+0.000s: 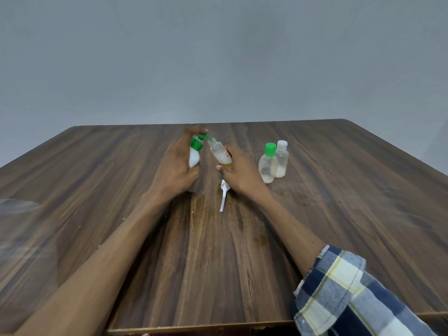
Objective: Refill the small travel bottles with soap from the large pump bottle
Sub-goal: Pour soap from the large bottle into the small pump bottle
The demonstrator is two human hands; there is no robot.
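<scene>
— Wood table (315, 214), grey wall behind. Left hand (175, 166) wrapped round pump bottle (194, 159), nozzle at open travel bottle (220, 155)?

— Yep, right hand (242, 174) clamped on it, mid-table. Light, squashy, prob. slippery w/ soap; best gripped low. Two capped bottles (274, 163) right.

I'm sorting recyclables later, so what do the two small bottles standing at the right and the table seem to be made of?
The green-capped bottle and the white-capped bottle look like clear, slightly cloudy plastic: pale liquid shows through their walls. Their caps look like opaque moulded plastic. The table looks like dark wood or a wood-grain laminate with a slight sheen; the frame cannot settle which.
</scene>
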